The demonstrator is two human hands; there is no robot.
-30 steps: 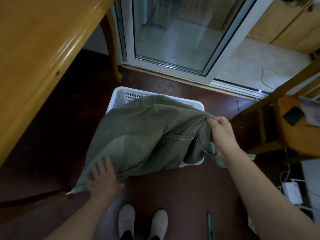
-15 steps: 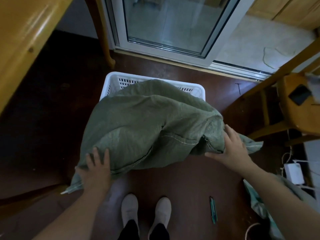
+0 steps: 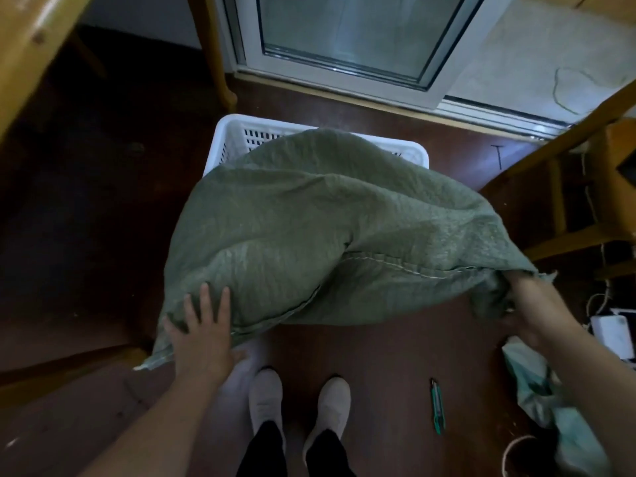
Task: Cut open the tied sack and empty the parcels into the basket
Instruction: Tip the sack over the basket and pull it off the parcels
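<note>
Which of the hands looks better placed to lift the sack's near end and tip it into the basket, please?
Probably the left hand: it lies flat on the green sack at its near corner, opposite the white basket. The right hand is bunched in cloth at the side.

- dull olive-green woven sack (image 3: 327,235), pale stitched seam
- white slotted basket (image 3: 237,132)
- dark reddish-brown floor (image 3: 378,356)
- light grey shoes (image 3: 265,401)
- green utility knife (image 3: 437,411)
- honey-yellow wooden table (image 3: 31,46)
</note>
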